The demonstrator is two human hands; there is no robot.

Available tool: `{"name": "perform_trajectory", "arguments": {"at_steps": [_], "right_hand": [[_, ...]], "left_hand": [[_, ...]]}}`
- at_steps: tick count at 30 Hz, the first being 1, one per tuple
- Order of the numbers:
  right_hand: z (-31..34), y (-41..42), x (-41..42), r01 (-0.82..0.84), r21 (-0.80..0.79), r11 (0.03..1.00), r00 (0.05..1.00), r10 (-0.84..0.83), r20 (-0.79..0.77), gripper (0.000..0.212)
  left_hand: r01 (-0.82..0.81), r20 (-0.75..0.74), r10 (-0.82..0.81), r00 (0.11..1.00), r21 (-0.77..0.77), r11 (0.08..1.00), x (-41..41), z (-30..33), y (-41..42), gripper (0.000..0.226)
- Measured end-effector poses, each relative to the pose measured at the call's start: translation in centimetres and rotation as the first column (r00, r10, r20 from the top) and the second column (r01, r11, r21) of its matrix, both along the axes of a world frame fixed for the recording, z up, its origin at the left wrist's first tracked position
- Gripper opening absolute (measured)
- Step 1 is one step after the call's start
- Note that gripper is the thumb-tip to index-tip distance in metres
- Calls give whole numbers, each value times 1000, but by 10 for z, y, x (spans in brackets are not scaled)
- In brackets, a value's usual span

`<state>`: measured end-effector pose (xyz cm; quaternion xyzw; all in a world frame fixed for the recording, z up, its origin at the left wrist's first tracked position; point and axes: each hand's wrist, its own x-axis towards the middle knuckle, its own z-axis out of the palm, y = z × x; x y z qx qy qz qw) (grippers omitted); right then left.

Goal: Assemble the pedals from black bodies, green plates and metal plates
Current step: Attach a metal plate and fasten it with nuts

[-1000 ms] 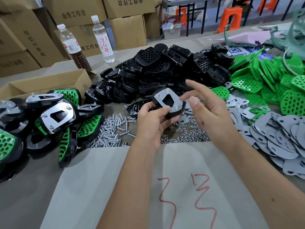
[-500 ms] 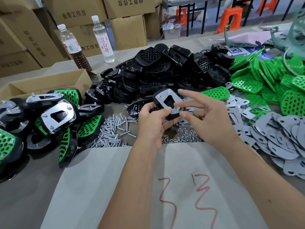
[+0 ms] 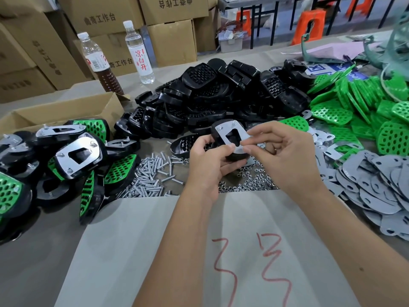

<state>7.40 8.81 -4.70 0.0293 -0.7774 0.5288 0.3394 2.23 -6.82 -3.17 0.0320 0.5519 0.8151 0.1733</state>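
- Head view: left hand [image 3: 207,161] is cradling a black pedal [image 3: 230,140] above the table's centre, fingers curled round it.
- Right hand [image 3: 281,151] is pinching at the pedal's shiny slotted metal plate [image 3: 231,135] from 3 o'clock.
- Small silvery nuts [image 3: 250,182] are lying at 6 o'clock beneath.

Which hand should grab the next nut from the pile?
Right. The left hand grips the pedal; the right hand only pinches at its plate, just above the nuts.
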Motion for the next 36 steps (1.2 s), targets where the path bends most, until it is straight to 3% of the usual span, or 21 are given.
{"name": "perform_trajectory", "arguments": {"at_steps": [7,11,13,19,22,26,31,36], "right_hand": [[3,-2,1,46,18,999,999,-47,22,25],[4,-5,1,169,178,969,985,-170,-10,17],[3,-5,-2,165,206,964,982,-179,51,18],[3,-7,-3,167,373,912,977,-204,60,28],[7,-6,-3,103,443,891,988,-143,58,20],[10,-3,2,-21,397,918,996,-14,85,14],[13,-3,3,-14,466,885,987,-62,148,27],[10,-5,4,11,462,887,977,-109,186,26]], "left_hand": [[-97,-52,95,994,-39,994,4,3,3,36],[-205,-234,171,957,-131,970,8,2,7,36],[-245,-338,176,925,-175,954,11,1,9,38],[-293,-453,164,876,-233,927,15,-1,14,39],[-310,-431,181,884,-252,917,14,-1,13,37],[-277,-392,161,906,-258,926,9,0,5,37],[-224,-369,127,921,-233,946,10,4,5,37],[-237,-372,131,919,-256,937,12,1,9,36]]}}
